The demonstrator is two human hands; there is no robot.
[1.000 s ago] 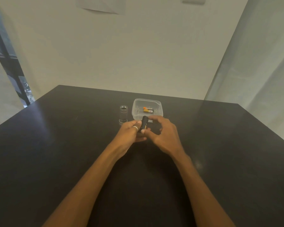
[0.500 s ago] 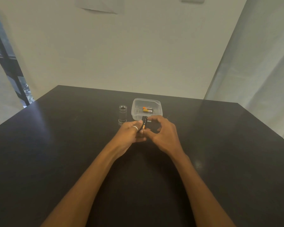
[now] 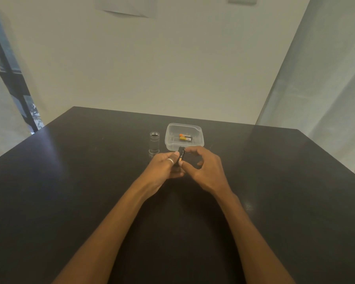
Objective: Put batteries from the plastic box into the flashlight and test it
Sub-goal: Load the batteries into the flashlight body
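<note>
A clear plastic box stands at the table's middle with orange-and-black batteries lying in it. Left of the box a silver flashlight tube stands upright, open end up. Just in front of the box, my left hand, with a ring on one finger, grips a small black battery holder. My right hand pinches an orange-ended battery against the holder's side, thumb at the near end and forefinger at the far end. The holder's lower part is hidden by my fingers.
The dark table runs out to edges on the left, the right and the far side. A pale wall rises behind it and a frosted panel stands at the right.
The battery's orange end has come into view along the black holder between my fingers. Both hands stay in nearly the same spot in front of the box.
</note>
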